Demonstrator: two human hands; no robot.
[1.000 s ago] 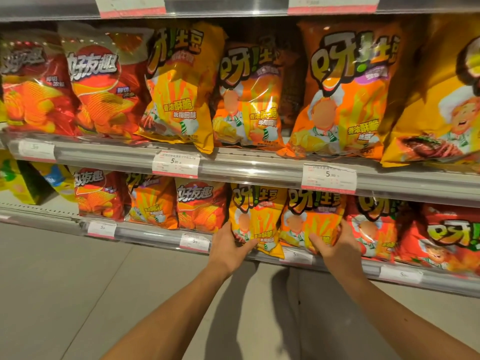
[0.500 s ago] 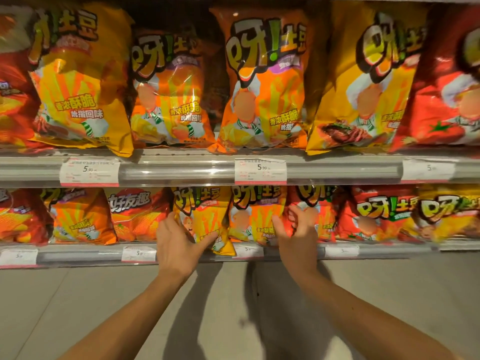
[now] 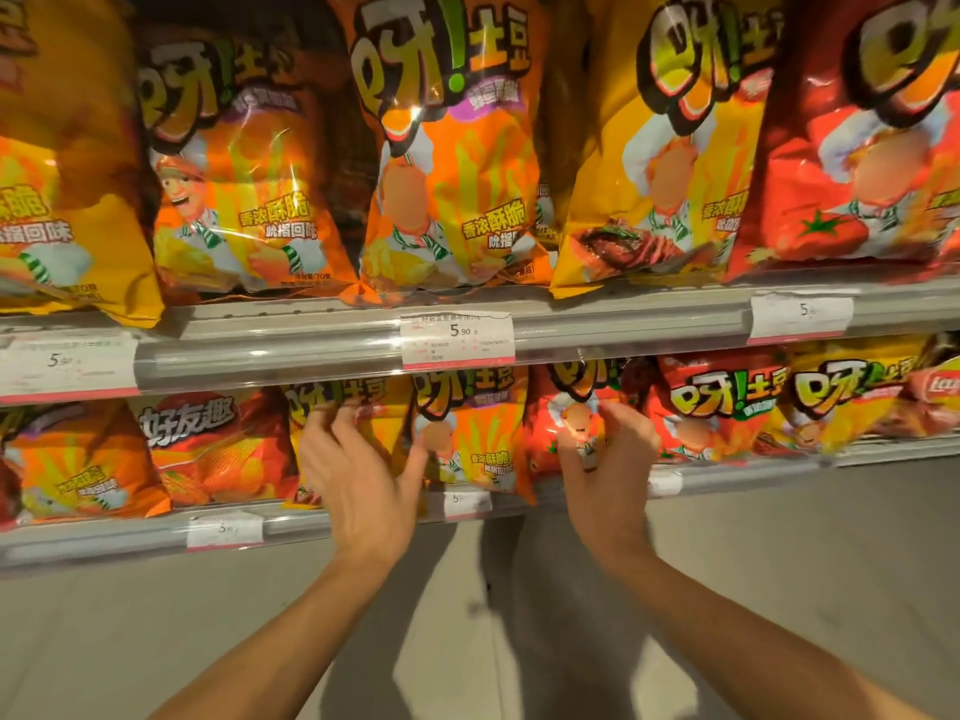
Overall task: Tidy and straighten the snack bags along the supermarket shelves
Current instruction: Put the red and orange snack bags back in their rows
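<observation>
On the lower shelf (image 3: 104,543) snack bags stand in a row. My left hand (image 3: 358,480) lies with spread fingers against a yellow snack bag (image 3: 382,407), its thumb reaching to the edge of the orange snack bag (image 3: 470,433) beside it. My right hand (image 3: 608,475) is curled on the front of a red snack bag (image 3: 543,444) just right of the orange one, thumb and fingers pinching it. The orange bag stands upright between my two hands. The lower parts of the yellow and red bags are hidden behind my hands.
Larger orange (image 3: 447,148), yellow (image 3: 649,148) and red (image 3: 857,148) bags fill the upper shelf (image 3: 311,345), which overhangs the lower row and carries price tags (image 3: 457,337). More red and orange bags sit left (image 3: 208,449) and right (image 3: 717,407). Grey floor (image 3: 779,589) lies below.
Both hands and the view have shifted right along the lower shelf. My right hand went from the orange bag to the red one; my left hand now spreads over the yellow bag.
</observation>
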